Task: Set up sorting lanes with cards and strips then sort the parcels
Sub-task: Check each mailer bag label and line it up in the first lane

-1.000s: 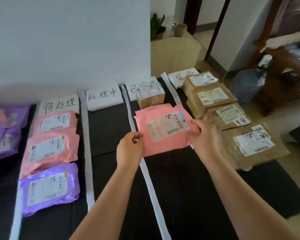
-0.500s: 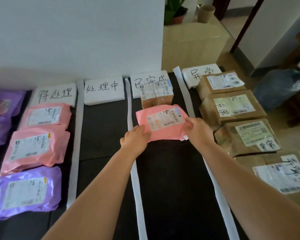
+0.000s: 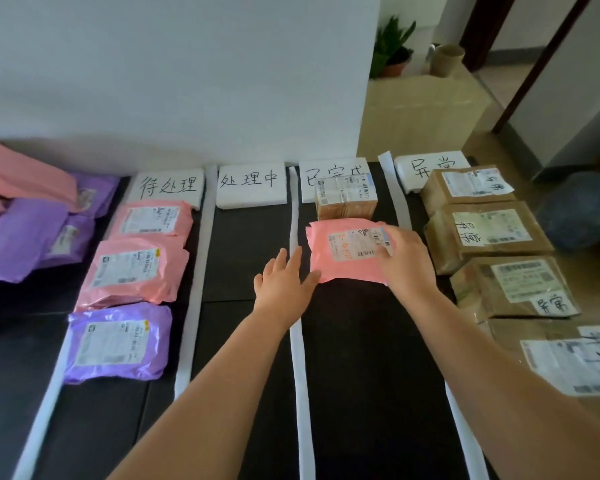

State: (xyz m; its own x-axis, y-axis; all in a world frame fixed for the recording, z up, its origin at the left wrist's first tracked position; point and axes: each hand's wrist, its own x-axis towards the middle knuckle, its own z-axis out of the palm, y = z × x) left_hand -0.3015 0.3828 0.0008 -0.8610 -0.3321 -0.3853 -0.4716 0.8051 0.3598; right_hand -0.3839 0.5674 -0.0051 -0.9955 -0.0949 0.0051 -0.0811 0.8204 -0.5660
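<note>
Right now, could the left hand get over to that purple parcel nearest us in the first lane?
Probably yes. The left hand is open and holds nothing, and between it and the purple parcel lie only the bare second lane and a flat white strip.

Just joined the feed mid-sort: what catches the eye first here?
Both hands are at one pink parcel in the third lane, just in front of a small brown box: the right hand rests on its label, the left hand is at its left edge. The far-right lane holds a row of brown boxes; the first lane holds pink and purple mailers.
</note>
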